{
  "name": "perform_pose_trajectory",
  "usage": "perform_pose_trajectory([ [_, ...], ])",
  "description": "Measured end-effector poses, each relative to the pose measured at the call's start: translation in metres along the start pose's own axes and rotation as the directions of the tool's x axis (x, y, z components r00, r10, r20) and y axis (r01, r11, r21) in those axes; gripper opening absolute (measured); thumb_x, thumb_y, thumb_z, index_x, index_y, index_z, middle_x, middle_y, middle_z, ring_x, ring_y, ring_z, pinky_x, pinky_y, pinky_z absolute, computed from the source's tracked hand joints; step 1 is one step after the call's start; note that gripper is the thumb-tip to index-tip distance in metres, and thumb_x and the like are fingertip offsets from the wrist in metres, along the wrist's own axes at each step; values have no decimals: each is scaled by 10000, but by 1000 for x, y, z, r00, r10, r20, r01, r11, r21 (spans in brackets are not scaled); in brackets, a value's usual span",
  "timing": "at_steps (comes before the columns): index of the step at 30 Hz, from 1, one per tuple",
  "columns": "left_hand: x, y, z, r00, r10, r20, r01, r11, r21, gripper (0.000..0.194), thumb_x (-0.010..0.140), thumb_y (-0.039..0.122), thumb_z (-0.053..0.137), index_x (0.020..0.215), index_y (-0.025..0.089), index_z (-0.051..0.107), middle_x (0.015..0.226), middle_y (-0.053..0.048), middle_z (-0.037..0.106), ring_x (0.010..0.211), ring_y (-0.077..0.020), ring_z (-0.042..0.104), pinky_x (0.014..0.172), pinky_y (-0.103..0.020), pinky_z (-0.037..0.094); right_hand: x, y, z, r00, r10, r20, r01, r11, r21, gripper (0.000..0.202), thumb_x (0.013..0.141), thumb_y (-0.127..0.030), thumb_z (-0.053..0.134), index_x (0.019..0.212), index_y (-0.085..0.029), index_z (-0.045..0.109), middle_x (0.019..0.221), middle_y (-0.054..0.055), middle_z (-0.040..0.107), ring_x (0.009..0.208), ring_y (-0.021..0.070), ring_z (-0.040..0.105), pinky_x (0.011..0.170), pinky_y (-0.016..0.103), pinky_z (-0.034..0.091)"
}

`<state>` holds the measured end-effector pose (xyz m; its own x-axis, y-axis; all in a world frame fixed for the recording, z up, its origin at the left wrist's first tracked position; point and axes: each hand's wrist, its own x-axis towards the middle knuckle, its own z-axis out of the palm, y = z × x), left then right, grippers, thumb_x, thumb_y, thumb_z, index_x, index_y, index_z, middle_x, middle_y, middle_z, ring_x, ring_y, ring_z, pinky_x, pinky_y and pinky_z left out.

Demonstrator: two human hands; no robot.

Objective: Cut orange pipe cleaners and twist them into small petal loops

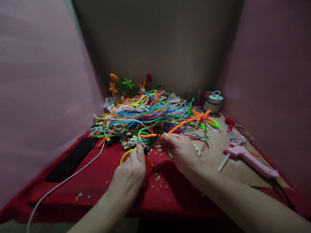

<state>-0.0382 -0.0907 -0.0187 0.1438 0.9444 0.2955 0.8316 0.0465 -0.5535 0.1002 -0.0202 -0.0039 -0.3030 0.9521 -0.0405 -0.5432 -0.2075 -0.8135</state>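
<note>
My left hand (pixel 133 167) is closed round the handles of a pair of scissors (pixel 148 148), whose dark blades point up and to the right. Between finger and thumb, my right hand (pixel 181 152) pinches an orange pipe cleaner (pixel 186 122). Its short end runs left past the scissor tips, and the longer part slants up to the right. The blades lie at the pipe cleaner beside my right fingertips; whether they touch it I cannot tell. Behind both hands spreads a big heap of coloured pipe cleaners (pixel 136 111).
A black phone (pixel 71 160) and a white cable (pixel 70 177) lie on the red cloth (pixel 97 194) at left. On the right, a pink glue gun (pixel 252 158) rests on a brown board (pixel 211 145). Pipe-cleaner flowers (pixel 128 83) and a lidded jar (pixel 213 103) stand behind.
</note>
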Motion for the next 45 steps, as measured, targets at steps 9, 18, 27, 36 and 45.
perform_pose_trajectory([
  [9, 0, 3, 4, 995, 28, 95, -14, 988, -152, 482, 805, 0, 284, 1269, -2, 416, 832, -140, 619, 607, -189, 636, 449, -249, 485, 2, 2, 0, 999, -31, -29, 30, 998, -52, 182, 648, -281, 639, 620, -102, 656, 566, 57, 648, 499, 133, 581, 533, 272, 491],
  [18, -7, -46, 18, 940, -147, 308, 241, 925, -294, 472, 854, 149, 303, 1318, 66, 317, 1021, -190, 629, 760, -258, 658, 590, -326, 474, 7, 1, -4, 998, -49, -42, 46, 996, -79, 177, 669, -271, 635, 641, -98, 653, 611, 79, 669, 524, 142, 601, 572, 299, 493],
  [27, -15, -110, 44, 779, -142, 611, 379, 883, -277, 384, 831, 394, 287, 901, 137, 563, 838, -214, 658, 801, -355, 635, 614, -389, 431, 8, 3, -5, 998, -54, -12, 53, 995, -90, 193, 645, -291, 678, 677, -103, 649, 630, 72, 673, 544, 138, 604, 552, 268, 467],
  [36, 18, -109, 64, 797, -160, 583, 372, 890, -265, 456, 833, 432, 237, 901, 152, 590, 892, -204, 651, 828, -335, 629, 635, -383, 441, 11, 6, -6, 998, -50, 41, 52, 996, -68, 183, 639, -285, 685, 670, -108, 650, 622, 55, 660, 507, 120, 577, 540, 261, 446],
  [45, 19, -82, 42, 961, -202, 188, 276, 735, -619, 321, 814, 357, 391, 963, 145, 582, 957, -140, 589, 923, -290, 551, 760, -384, 426, 7, 8, -4, 987, -68, 145, 78, 995, -65, 195, 678, -291, 673, 679, -96, 664, 609, 41, 624, 541, 103, 542, 560, 243, 417],
])
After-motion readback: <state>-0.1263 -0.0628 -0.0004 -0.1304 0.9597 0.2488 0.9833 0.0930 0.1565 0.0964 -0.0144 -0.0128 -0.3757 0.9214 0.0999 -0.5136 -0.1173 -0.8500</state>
